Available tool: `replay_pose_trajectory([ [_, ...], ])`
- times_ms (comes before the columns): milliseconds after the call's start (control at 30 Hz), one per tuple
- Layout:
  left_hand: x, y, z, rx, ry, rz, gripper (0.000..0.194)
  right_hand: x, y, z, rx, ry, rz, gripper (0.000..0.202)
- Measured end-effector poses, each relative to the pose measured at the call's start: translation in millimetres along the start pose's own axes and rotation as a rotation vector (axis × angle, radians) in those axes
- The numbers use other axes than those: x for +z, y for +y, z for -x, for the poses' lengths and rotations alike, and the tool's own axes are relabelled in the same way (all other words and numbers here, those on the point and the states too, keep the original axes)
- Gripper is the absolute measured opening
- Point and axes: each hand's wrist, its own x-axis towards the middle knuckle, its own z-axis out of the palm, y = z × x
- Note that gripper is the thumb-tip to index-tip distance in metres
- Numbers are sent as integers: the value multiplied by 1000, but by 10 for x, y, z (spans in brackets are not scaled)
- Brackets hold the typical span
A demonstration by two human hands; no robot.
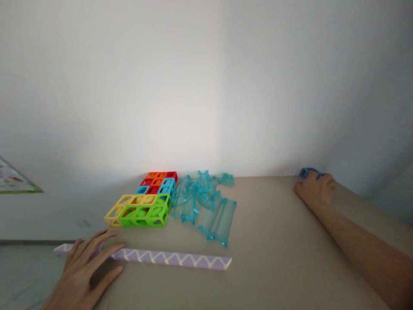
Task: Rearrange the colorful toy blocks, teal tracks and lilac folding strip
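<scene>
My left hand (87,269) rests over the left part of a long purple strip (171,258) with a white zigzag pattern, its fingers spread. At the far right corner of the table, my right hand (316,187) is closed round a small blue piece (305,173), which shows past the fingers. Colored open-frame cubes lie in a block at the left: green (142,215), yellow (114,213), light blue and red-orange ones (159,175). Round shapes show inside several of them. Beside the cubes lie several clear teal track pieces (225,221), some overlapping.
The beige table (271,241) meets a pale wall (180,86) at its back edge. On the left, a picture with a green border (16,183) hangs on the wall. Grey floor (19,271) shows past the table's left side.
</scene>
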Motion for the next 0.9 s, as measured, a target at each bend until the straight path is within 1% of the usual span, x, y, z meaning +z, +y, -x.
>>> replay_pose_trajectory([
  [67, 9, -11, -31, -2, 12, 10, 28, -66, -3, 76, -47, -4, 21, 43],
  [167, 18, -31, -85, -52, 52, 8, 24, -163, 3, 196, -118, -15, 34, 39],
  [300, 85, -94, -99, -130, 125, -17, 27, -281, 24, 363, -190, -26, 34, 38],
  [433, 186, -175, -34, -250, 132, -65, 28, -388, 45, 537, -249, -37, 19, 36],
  [500, 185, -165, -45, -262, 137, -79, 30, -430, 16, 642, -270, -41, 2, 37],
  [533, 164, -127, -84, -257, 154, -77, 34, -445, -21, 702, -275, -43, -8, 37],
  [600, 83, 40, -256, -240, 226, -52, 42, -463, -155, 841, -282, -47, -38, 37],
  [633, 32, 173, -389, -237, 273, -25, 42, -466, -252, 916, -286, -51, -57, 37],
  [700, -58, 521, -721, -220, 380, 71, 40, -471, -480, 1067, -298, -61, -104, 37],
  [800, -95, 1107, -1213, -180, 429, 235, 36, -484, -783, 1233, -333, -81, -190, 36],
  [867, -43, 1405, -1416, -177, 421, 240, 31, -494, -873, 1270, -366, -108, -245, 33],
  [900, -3, 1499, -1470, -191, 402, 214, 29, -496, -881, 1265, -368, -125, -268, 30],
])
